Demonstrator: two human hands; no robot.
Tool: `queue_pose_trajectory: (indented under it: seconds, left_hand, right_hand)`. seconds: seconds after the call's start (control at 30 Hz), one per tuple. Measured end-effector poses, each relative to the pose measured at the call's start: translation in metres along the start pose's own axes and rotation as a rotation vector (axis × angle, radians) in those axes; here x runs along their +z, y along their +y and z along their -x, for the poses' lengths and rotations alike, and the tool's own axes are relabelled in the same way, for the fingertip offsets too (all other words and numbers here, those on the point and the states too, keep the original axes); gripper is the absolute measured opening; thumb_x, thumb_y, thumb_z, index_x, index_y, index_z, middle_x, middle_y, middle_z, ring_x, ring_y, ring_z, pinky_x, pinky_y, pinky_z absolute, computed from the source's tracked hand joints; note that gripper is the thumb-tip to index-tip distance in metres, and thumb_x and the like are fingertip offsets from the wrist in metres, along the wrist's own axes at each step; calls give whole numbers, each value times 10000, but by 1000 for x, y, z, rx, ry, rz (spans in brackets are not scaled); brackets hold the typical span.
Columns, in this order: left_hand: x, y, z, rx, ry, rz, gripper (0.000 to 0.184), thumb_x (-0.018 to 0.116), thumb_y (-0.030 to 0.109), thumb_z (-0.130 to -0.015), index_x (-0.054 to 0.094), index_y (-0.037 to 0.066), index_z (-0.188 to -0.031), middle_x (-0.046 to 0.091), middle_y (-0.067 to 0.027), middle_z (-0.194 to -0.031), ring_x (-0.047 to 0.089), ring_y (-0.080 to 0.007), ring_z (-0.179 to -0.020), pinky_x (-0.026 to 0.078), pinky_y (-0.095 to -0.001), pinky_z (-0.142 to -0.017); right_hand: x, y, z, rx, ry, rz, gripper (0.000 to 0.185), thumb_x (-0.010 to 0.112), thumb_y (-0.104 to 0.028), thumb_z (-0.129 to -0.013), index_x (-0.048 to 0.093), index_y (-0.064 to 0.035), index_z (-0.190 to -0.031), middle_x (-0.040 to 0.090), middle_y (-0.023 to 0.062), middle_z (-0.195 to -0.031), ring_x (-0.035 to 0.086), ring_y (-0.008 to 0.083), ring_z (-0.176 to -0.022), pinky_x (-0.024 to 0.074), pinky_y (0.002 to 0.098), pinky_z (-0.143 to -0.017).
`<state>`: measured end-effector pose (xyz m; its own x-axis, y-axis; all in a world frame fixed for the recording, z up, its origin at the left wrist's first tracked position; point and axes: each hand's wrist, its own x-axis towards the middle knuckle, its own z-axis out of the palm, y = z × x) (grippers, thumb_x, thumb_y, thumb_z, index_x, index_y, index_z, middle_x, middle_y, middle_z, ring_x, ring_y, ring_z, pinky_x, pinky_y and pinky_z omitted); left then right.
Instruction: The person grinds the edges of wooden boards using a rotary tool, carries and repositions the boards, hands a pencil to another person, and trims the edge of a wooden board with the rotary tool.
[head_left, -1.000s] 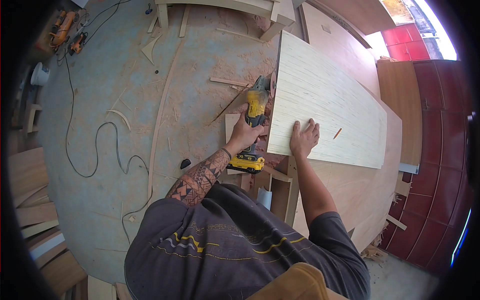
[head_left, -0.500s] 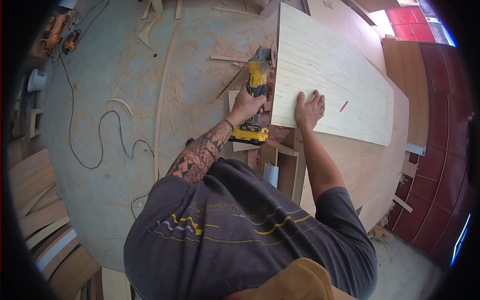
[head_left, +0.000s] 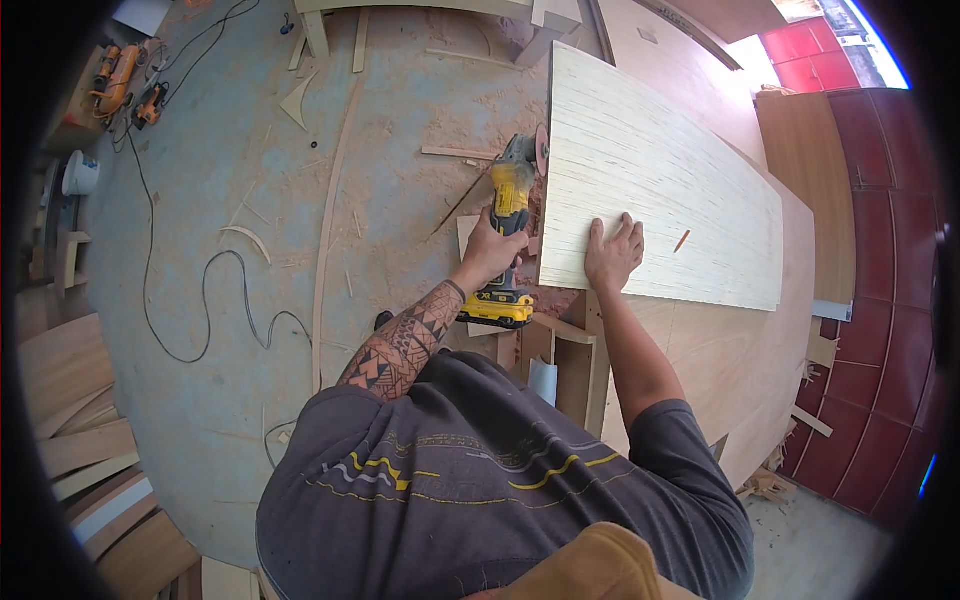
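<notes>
My left hand [head_left: 488, 248] is wrapped round the body of a yellow and black cordless angle grinder [head_left: 511, 195], its battery toward me. The grinder's reddish disc [head_left: 542, 150] is at the left edge of a pale wooden panel [head_left: 660, 180]; whether they touch is hard to tell. On the panel near its front left corner lies my right hand [head_left: 614, 254], flat with fingers spread. A short orange pencil [head_left: 682, 241] rests on the panel to the right of that hand.
Beneath the panel is a larger plywood sheet [head_left: 680, 350] on a workbench. A black cable [head_left: 205, 300] winds over the dusty floor at left, with wood strips [head_left: 335, 200] and offcuts. Orange tools [head_left: 118, 80] and a white bucket [head_left: 80, 174] stand far left.
The camera view has tilted down and back up, shifting everything in the picture. My left hand still grips the grinder at the panel's edge, and my right hand stays on the panel.
</notes>
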<state>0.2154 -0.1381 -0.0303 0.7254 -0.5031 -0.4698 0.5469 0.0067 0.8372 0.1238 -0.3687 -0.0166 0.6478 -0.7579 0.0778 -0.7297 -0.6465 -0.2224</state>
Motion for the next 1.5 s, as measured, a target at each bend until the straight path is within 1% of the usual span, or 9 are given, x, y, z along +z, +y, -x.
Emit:
queue_pose_trajectory:
  seconds: [0.07,0.4,0.47,0.7,1.1,1.17,1.3,1.37,1.5]
  left_hand:
    - [2,1,2,-9,23,43,428,697,36,-937,481,60,-1306,639,-53,-878,657,-149,-596,578,-351,-502]
    - [1,1,5,-20,17,46,418,697,43,-944,478,50,-1300,643,-56,-880,662,-149,-597,577,-343,-510]
    - [-1,-5,1,-13,-18,46,564,737,112,-918,449,0,-1390,704,-74,-957,696,-170,-596,591,-345,-545]
    - [0,1,4,14,43,14,490,717,63,-922,469,5,-1340,655,-66,-916,675,-162,-618,582,-338,-555]
    - [-2,-29,-6,73,97,-154,609,794,179,-916,484,-20,-1401,723,-95,-1023,727,-164,-682,611,-344,-627]
    - [-4,-28,-5,6,41,-145,868,867,410,-870,451,-23,-1497,720,-225,-1279,735,-337,-1168,573,-421,-1016]
    - [-4,-22,-1,-21,26,-126,891,864,412,-877,432,-28,-1520,717,-223,-1286,738,-333,-1158,578,-420,-1009]
    - [-2,-19,2,69,104,-120,593,782,183,-919,492,-13,-1398,724,-103,-1023,733,-167,-691,617,-351,-633]
    - [-1,-22,0,69,95,-131,599,779,185,-918,487,-15,-1402,723,-106,-1028,735,-168,-689,615,-347,-630]
  right_hand:
    - [-2,-1,-1,7,-7,2,794,591,-569,-1050,410,-71,-1642,319,294,-1715,256,441,-1615,189,558,-1324]
    - [2,4,-3,-13,-2,28,797,582,-573,-1054,408,-60,-1639,321,309,-1709,260,451,-1611,190,559,-1322]
    - [3,4,-2,-10,4,18,796,575,-574,-1060,406,-57,-1640,319,316,-1708,257,454,-1611,189,557,-1322]
    - [5,5,-1,-29,-10,36,812,561,-575,-1069,384,-37,-1651,302,312,-1719,241,455,-1616,185,556,-1324]
    - [2,-1,-6,11,-61,45,807,549,-573,-1080,373,-41,-1660,272,292,-1740,215,431,-1634,196,554,-1327]
    - [2,-3,-8,27,-61,34,801,555,-569,-1080,371,-48,-1660,272,284,-1742,212,426,-1637,199,553,-1328]
    - [5,-3,-12,28,-57,49,800,562,-566,-1078,368,-55,-1662,274,283,-1742,213,427,-1637,200,552,-1328]
    - [4,-5,-13,40,-59,45,796,562,-567,-1078,375,-55,-1659,279,286,-1738,212,429,-1638,201,552,-1328]
    - [3,-6,-14,32,-59,29,797,558,-569,-1079,378,-47,-1655,281,290,-1736,212,433,-1636,199,554,-1327]
